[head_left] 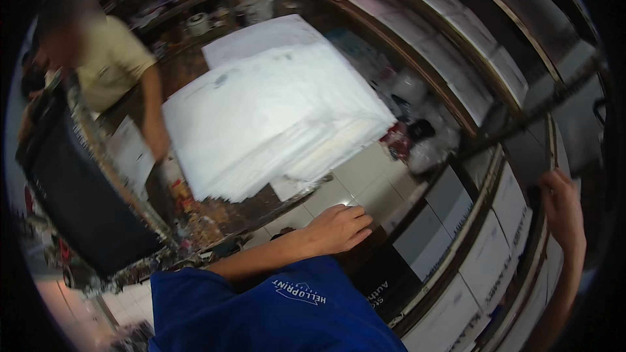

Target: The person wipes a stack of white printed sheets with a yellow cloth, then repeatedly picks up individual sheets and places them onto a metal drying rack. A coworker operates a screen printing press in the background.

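Note:
My left hand [340,227] hangs in front of my body, its fingers loosely curled together, with nothing visible in them. It is just past the near edge of a worktable, close to a big stack of white sheets [261,117]. Out at the far right, my right hand [562,208] has its fingers bent at the rail of a rack shelf [549,143] and appears to grip it; the fingertips are partly hidden. Printed white sheets [486,270] with dark lettering lie on the rack shelves between my two hands.
At the left, a co-worker in a yellow shirt [114,58] stands behind a dark framed screen [85,182], one arm on the table. More racks with sheets [417,32] run along the back right. Clear plastic bags [424,150] lie beside the stack, above the tiled floor [362,182].

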